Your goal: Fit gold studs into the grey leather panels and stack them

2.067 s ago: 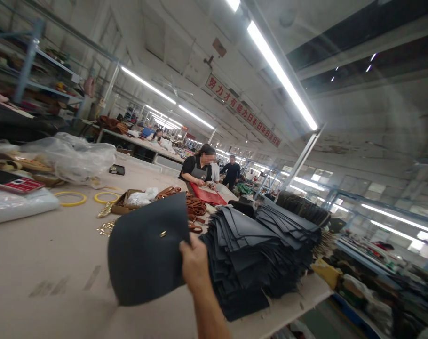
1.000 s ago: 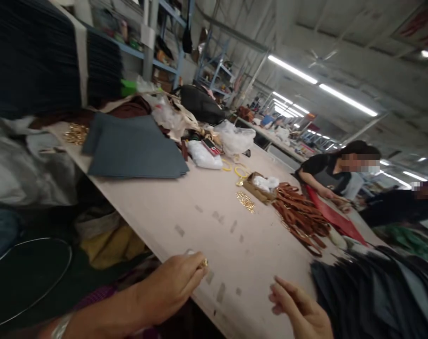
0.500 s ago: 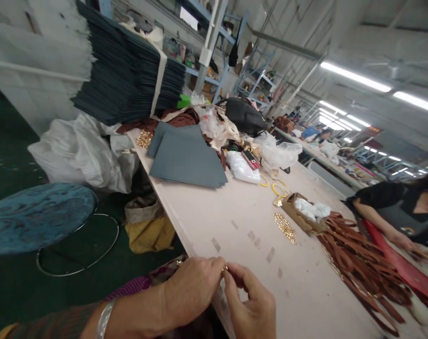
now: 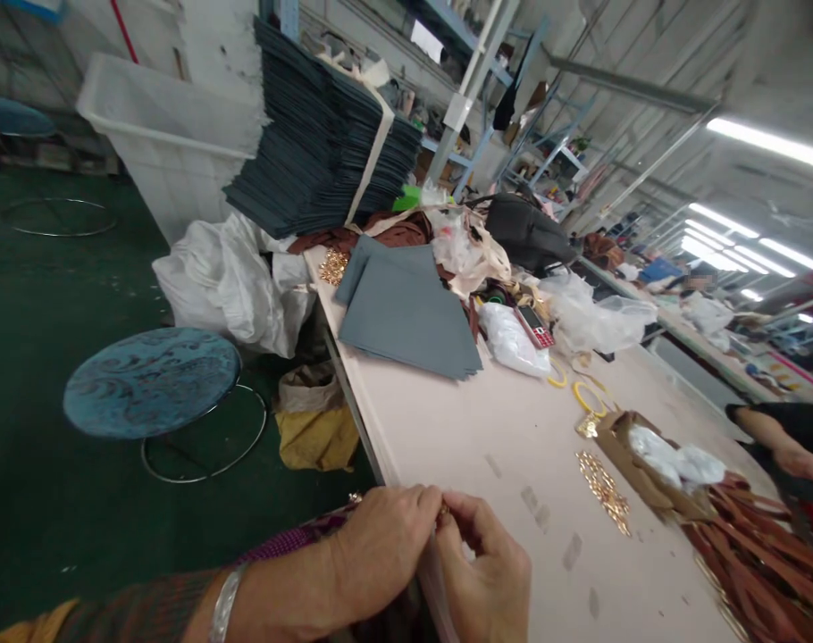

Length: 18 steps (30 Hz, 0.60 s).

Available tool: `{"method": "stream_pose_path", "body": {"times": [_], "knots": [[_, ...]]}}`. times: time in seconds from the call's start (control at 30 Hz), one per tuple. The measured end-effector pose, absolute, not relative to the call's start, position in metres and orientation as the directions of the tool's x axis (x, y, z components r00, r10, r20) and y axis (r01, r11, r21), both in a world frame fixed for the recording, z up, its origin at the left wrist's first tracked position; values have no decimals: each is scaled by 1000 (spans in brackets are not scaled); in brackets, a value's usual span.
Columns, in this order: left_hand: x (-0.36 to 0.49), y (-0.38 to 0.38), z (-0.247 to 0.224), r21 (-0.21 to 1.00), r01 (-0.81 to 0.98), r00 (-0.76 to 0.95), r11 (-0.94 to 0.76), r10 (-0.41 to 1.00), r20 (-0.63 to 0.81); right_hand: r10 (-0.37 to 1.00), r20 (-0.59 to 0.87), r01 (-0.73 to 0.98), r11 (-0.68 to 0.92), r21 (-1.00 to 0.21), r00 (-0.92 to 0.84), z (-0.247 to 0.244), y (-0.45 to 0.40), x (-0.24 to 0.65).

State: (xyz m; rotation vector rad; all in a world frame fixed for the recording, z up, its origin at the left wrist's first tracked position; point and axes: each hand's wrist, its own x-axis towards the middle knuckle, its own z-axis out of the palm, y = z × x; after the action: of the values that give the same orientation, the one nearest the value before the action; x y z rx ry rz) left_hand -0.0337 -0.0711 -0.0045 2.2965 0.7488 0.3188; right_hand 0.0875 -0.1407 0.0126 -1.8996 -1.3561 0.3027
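left hand (image 4: 386, 554) and right hand (image 4: 483, 567) meet at the table's (image 4: 440, 429) near edge, fingertips pinched together around what looks like a small gold-coloured piece (image 4: 443, 509), mostly hidden by the fingers

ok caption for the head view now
Two hands pinch a small gold-coloured piece beside a worktable strewn with dark sheets

Small gold-coloured piece (image 4: 443, 509) between the fingertips: mostly hidden, shape indeterminate. Right of the fingers, brown straps (image 4: 768, 545) and co-worker's arm (image 4: 772, 438): cut off by edge.
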Motion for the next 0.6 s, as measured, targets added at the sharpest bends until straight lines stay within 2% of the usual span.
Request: {"method": "stream_pose_path", "body": {"times": [0.17, 0.27, 0.33, 0.4, 0.5, 0.6], "knots": [[-50, -48, -8, 773, 433, 709, -463, 705, 25, 951, 83, 595, -117, -795, 299, 4, -104, 91], [-61, -39, -14, 904, 365, 573, -221, 819, -31, 940, 184, 640, -45, -767, 287, 4, -60, 98], [-69, -34, -18, 969, 246, 514, 14, 846, -143, 918, 312, 727, 39, -686, 245, 9, -20, 101], [-76, -31, -22, 977, 151, 493, 148, 846, -204, 907, 398, 843, 102, -528, 139, 16, 23, 102], [-87, -26, -30, 987, 68, 435, 144, 886, -159, 921, 389, 948, 132, -289, -9, 25, 77, 97], [-96, -18, -42, 985, -9, 308, 171, 938, -160, 939, 334, 967, 153, -203, -78, 26, 99, 90]]}}
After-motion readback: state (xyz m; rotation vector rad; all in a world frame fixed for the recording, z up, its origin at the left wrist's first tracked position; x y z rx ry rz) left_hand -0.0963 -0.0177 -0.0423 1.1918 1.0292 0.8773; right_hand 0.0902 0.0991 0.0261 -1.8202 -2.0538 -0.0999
